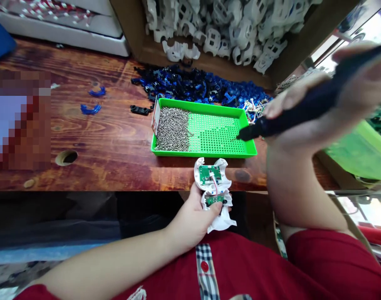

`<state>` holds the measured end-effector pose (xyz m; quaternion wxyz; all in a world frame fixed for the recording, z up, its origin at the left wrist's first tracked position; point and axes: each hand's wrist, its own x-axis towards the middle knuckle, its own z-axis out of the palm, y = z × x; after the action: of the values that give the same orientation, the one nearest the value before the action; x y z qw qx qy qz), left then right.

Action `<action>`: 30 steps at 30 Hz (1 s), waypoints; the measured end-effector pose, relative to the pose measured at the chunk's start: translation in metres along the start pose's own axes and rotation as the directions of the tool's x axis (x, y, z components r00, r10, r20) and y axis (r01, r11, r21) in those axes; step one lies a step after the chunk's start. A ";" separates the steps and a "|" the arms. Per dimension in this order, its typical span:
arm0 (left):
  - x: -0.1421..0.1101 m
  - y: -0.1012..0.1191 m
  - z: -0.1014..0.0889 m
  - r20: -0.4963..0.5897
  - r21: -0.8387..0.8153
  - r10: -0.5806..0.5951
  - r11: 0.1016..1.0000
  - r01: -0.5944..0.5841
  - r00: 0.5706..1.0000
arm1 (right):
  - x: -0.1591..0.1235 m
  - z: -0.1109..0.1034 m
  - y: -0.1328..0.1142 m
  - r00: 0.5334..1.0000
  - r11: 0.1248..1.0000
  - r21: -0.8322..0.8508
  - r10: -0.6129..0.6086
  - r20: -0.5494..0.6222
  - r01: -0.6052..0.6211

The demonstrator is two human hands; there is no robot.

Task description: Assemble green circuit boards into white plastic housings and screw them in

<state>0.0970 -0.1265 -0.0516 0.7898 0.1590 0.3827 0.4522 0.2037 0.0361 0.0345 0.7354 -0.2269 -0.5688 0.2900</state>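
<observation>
Gripping the lower part of an opened white casing (221, 221), your left hand (187, 216) is holding it just off the near edge of the bench, in front of the green tray (206, 155), while your right hand (326, 131) is closing around a dark driver-like tool (299, 114), its tip pointing down over the perforated right end of the tray; whether the tip is touching the floor or carrying a screw, you cannot tell. The likeliest fault is lying in the wire (214, 183), which is running between the upper circuit board (206, 173) and the lower circuit board (213, 200): if the two halves are swinging apart, it could be straining at its ends or getting pinched. Your thumb is pressing beside the lower board — too much force could be shifting it. A screw dropping from the tip could be falling past the bench edge, since nothing flat is showing beneath the casing. Around the work, the wooden bench (99, 141) is showing glossy grain and a round hole (68, 157); screws (173, 131) are filling the tray's left part, blue and black parts (209, 87) are heaping behind it, and white shells (246, 25) are crowding a brown box beyond — with red-and-white wires (53, 10) lying at upper left and bright light entering from the right.
</observation>
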 end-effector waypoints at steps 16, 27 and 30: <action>0.001 0.007 -0.013 0.133 -0.022 -0.088 0.995 0.092 0.987 | 0.026 0.010 0.096 0.983 0.990 0.008 0.136 0.124 -0.138; 0.004 0.005 -0.011 0.113 -0.045 -0.084 0.995 0.089 0.990 | 0.022 0.013 0.087 0.992 0.995 0.014 0.095 0.081 -0.096; 0.004 0.006 -0.007 0.092 -0.067 -0.092 0.993 0.098 0.992 | 0.027 0.013 0.067 0.999 0.999 -0.005 0.046 0.020 -0.046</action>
<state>0.0894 -0.1206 -0.0540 0.8317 0.1323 0.3382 0.4200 0.1853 0.1039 0.0124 0.7224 -0.2387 -0.5713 0.3077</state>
